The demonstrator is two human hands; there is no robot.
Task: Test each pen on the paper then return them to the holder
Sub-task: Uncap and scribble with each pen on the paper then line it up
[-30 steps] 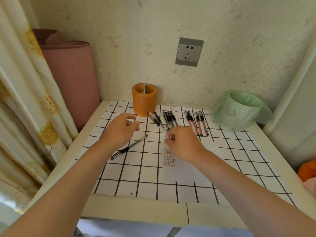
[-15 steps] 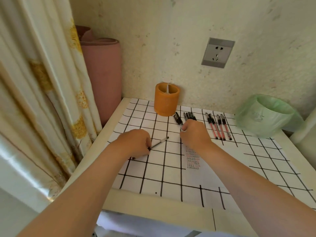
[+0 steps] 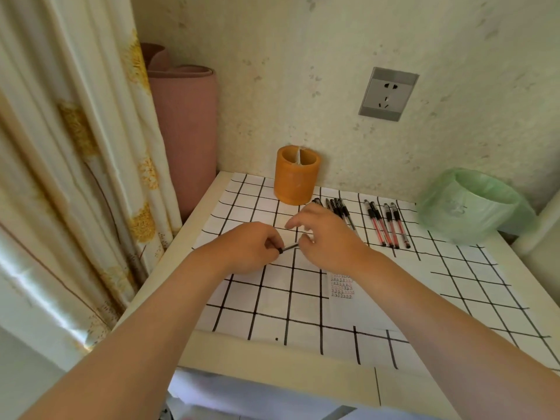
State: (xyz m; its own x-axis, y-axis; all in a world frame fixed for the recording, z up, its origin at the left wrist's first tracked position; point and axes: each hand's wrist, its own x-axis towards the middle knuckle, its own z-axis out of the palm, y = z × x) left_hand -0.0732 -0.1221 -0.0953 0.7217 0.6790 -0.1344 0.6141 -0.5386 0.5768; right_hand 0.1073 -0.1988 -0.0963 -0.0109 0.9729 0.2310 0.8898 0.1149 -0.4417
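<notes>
Right hand (image 3: 330, 237) nearer pen (image 3: 289, 247) in left hand (image 3: 248, 247), gridded table (image 3: 272, 313), socket (image 3: 388, 93)

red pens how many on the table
4 red pens, lying side by side on the grid cloth between the black pens and the green-lined bin. None seem hidden.

Bright, soft daylight, seemingly from the left through the curtain (image 3: 75, 177), whose lower folds glare white. Faint shadows under the forearms on the table (image 3: 303, 368). Wide-angle bending at the edges. Right hand (image 3: 328, 237) fingertips slightly blurred; pen (image 3: 289, 246) in left hand (image 3: 248, 247) sharp.
</notes>
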